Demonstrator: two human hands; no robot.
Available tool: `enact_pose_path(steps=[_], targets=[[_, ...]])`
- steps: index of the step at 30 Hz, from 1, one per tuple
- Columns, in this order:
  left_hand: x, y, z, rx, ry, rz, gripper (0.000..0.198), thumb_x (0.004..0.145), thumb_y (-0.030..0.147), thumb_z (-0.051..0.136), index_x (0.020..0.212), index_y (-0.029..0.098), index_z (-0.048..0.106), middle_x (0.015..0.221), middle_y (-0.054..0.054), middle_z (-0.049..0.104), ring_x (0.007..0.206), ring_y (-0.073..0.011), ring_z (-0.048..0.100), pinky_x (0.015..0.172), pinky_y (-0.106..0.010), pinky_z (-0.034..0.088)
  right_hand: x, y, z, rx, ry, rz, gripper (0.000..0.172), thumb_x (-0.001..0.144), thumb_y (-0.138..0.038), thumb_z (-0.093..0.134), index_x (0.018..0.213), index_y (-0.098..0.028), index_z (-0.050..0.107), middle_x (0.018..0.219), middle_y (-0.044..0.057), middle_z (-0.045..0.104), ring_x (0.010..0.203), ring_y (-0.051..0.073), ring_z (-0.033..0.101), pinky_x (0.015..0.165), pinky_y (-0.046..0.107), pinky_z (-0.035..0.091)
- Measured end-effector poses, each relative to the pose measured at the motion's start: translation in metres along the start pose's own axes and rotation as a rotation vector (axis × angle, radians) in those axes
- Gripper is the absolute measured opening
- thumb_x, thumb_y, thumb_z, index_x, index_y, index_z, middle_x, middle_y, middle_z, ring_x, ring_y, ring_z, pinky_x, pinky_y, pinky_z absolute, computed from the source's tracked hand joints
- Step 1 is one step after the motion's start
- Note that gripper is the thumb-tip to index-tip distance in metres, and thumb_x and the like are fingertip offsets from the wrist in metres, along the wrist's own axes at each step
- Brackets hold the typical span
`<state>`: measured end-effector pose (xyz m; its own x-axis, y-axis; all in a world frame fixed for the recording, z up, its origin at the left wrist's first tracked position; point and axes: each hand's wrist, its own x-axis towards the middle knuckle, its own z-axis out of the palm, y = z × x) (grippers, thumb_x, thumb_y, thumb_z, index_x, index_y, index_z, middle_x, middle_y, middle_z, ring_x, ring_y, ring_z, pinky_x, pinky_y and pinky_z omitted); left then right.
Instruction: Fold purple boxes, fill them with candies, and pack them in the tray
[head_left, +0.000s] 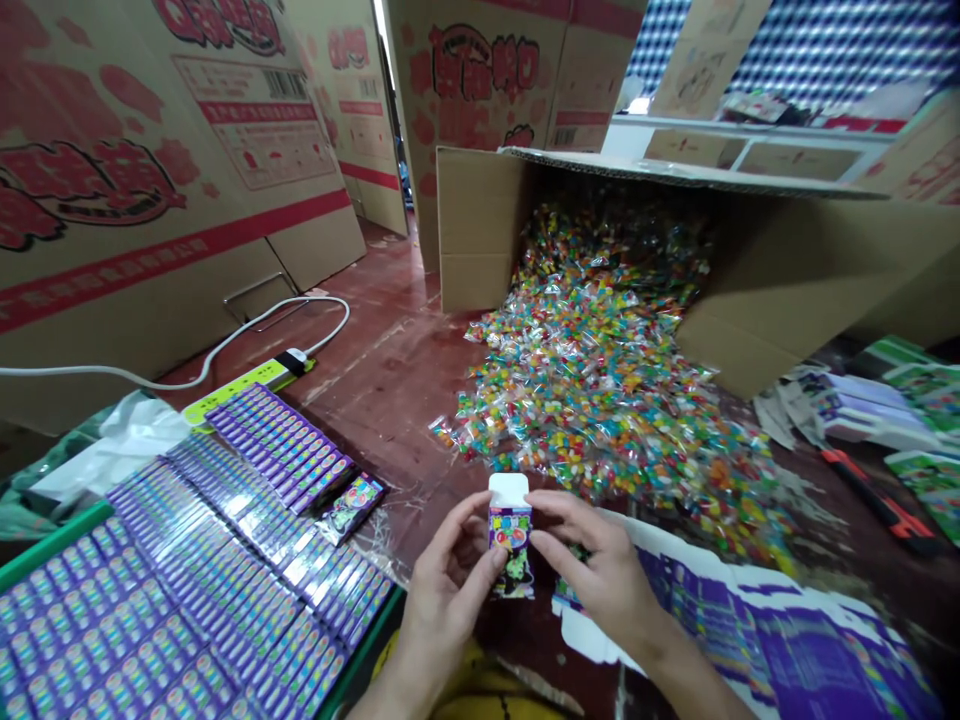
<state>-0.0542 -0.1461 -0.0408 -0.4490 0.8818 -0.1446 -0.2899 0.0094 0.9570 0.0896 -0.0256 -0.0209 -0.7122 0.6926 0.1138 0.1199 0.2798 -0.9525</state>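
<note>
Between my two hands stands a small purple candy box [511, 550], its white top flap raised. My left hand [459, 575] grips its left side, thumb on the front face. From the other side my right hand [589, 560] pinches the box near its top right edge. Beyond the hands spreads a heap of small clear bags of colourful candies [600, 390], spilling from a tipped cardboard carton [757, 310]. Under and beside my right forearm lie flat purple unfolded boxes [795, 640] in an overlapping row. What is inside the held box is hidden.
At left, a green tray [52, 545] holds rows of purple boxes [225, 560]; a single box [352, 508] lies beside them. Behind is a yellow power strip [244, 388] with a white cable [217, 350]. A red-black utility knife [881, 500] lies right. Large cartons [150, 150] stand behind.
</note>
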Motion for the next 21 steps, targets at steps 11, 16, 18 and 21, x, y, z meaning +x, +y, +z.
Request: enact_pose_path(steps=[11,16,18,21], targets=[[0.004,0.010,0.000,-0.046,-0.167,-0.022,0.030,0.089,0.026,0.067,0.114,0.026,0.051,0.102,-0.002,0.061,0.096,-0.0178,0.059,0.084,-0.028,0.047,0.003,-0.001,0.015,0.233,0.095,0.065,0.012,0.091,-0.032,0.064,0.091,-0.022,0.056,0.104,0.006,0.069,0.096,0.020,0.069,0.086,0.032,0.055],[-0.001,0.006,0.003,-0.049,-0.086,-0.004,0.035,0.086,0.025,0.070,0.114,0.026,0.047,0.095,-0.001,0.060,0.082,-0.0137,0.060,0.070,-0.022,0.047,0.013,-0.008,0.012,0.320,0.008,0.153,0.025,0.084,-0.035,0.074,0.079,-0.021,0.054,0.082,0.001,0.065,0.077,0.015,0.064,0.071,0.026,0.052],[-0.003,0.006,0.001,0.034,-0.050,0.017,0.033,0.088,0.025,0.068,0.114,0.025,0.048,0.096,-0.002,0.061,0.084,-0.0148,0.061,0.070,-0.023,0.049,0.018,-0.010,0.008,0.327,-0.046,0.216,0.026,0.081,-0.035,0.076,0.077,-0.020,0.055,0.079,0.000,0.064,0.075,0.014,0.062,0.069,0.025,0.050],[-0.005,0.007,-0.004,0.170,-0.061,0.058,0.033,0.090,0.024,0.064,0.119,0.026,0.049,0.099,-0.004,0.063,0.089,-0.0174,0.064,0.077,-0.026,0.052,0.027,-0.013,0.003,0.322,-0.137,0.306,0.027,0.075,-0.035,0.081,0.085,-0.018,0.063,0.082,0.000,0.065,0.079,0.016,0.063,0.072,0.027,0.050]])
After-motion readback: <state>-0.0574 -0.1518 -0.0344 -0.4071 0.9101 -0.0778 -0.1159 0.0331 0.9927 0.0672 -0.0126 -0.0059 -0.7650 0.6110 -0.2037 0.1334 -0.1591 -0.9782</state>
